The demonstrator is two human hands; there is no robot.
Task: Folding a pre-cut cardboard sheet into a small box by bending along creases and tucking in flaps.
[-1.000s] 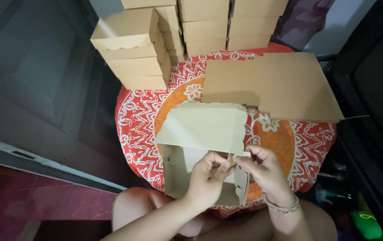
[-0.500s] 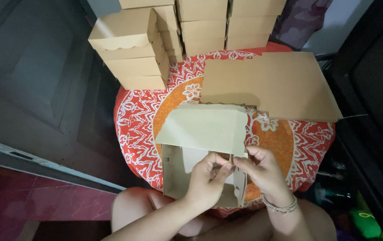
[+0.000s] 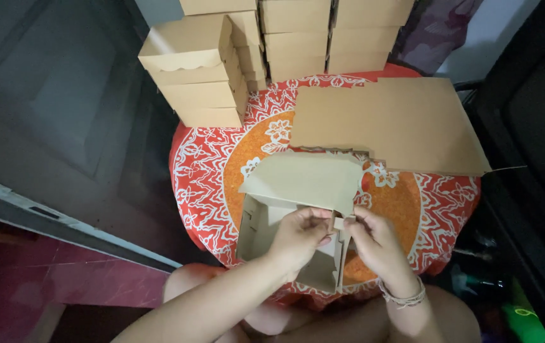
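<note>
A half-folded brown cardboard box [image 3: 298,190] lies on the red and orange patterned round table [image 3: 209,184], its scalloped lid raised toward the far side. My left hand [image 3: 301,238] and my right hand [image 3: 377,241] meet over the box's right wall, and both pinch a small cardboard flap [image 3: 339,222] there. A bracelet circles my right wrist. The box's near right corner stands partly upright between my hands.
A stack of flat cardboard sheets [image 3: 393,124] lies on the table's far right. Finished boxes [image 3: 196,70] are piled at the far left, with more stacks [image 3: 329,32] along the back. A dark door stands at left and dark furniture at right.
Both hands have stayed on the flap at the box's right wall, with only small finger movements. The view has shifted slightly.
</note>
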